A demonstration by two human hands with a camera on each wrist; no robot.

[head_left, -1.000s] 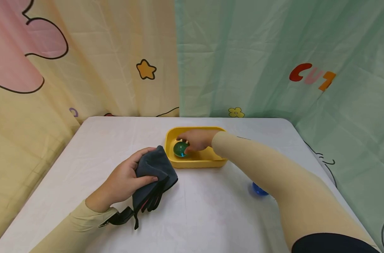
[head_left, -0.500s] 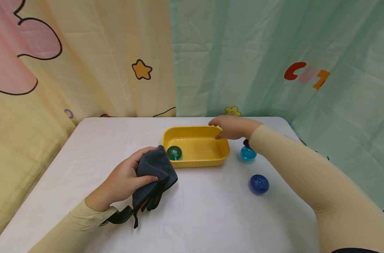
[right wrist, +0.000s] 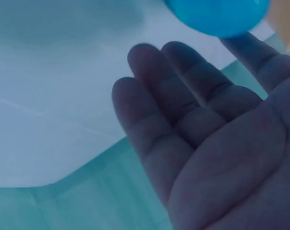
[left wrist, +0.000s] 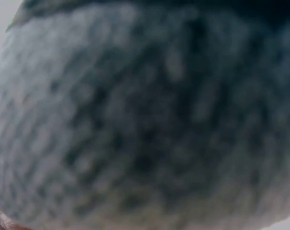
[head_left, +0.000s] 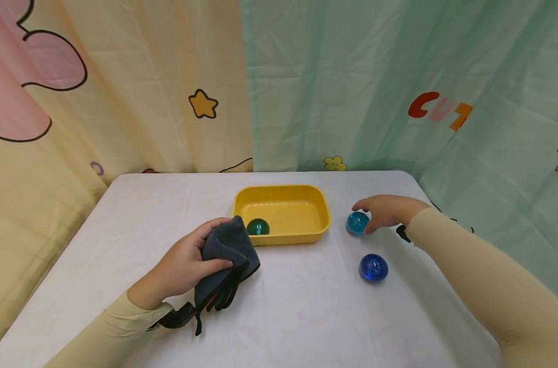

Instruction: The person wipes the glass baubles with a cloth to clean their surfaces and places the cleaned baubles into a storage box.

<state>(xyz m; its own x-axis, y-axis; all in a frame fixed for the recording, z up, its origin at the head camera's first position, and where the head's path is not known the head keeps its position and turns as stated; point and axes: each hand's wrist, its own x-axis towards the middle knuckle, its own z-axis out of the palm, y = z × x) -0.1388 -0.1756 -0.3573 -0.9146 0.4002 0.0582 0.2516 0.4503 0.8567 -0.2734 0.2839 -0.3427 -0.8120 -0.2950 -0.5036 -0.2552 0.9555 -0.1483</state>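
Observation:
My left hand (head_left: 180, 260) grips a folded dark grey-blue cloth (head_left: 226, 250) with black edging and a dangling loop, its thumb lying over the front. That fabric fills most of the left wrist view as a blurred textured surface (left wrist: 135, 120). My right hand (head_left: 387, 210) reaches over a clear light-blue ball (head_left: 356, 223) on the table, index finger and thumb on either side of it. In the right wrist view, several fingers are loosely extended beside the light-blue ball (right wrist: 221, 12); whether they press on it cannot be told. A dark blue ball (head_left: 373, 268) lies nearer me.
A yellow tray (head_left: 281, 238) stands at the back middle of the white table (head_left: 302, 312). Inside its left front corner sits a green ball (head_left: 258, 226), partly hidden by the front wall. Printed curtains (head_left: 352, 76) hang behind and beside the table.
My right hand has left the green ball in the tray and moved right to the light-blue ball. The green ball stays in the tray's left corner. The left hand keeps its hold on the cloth.

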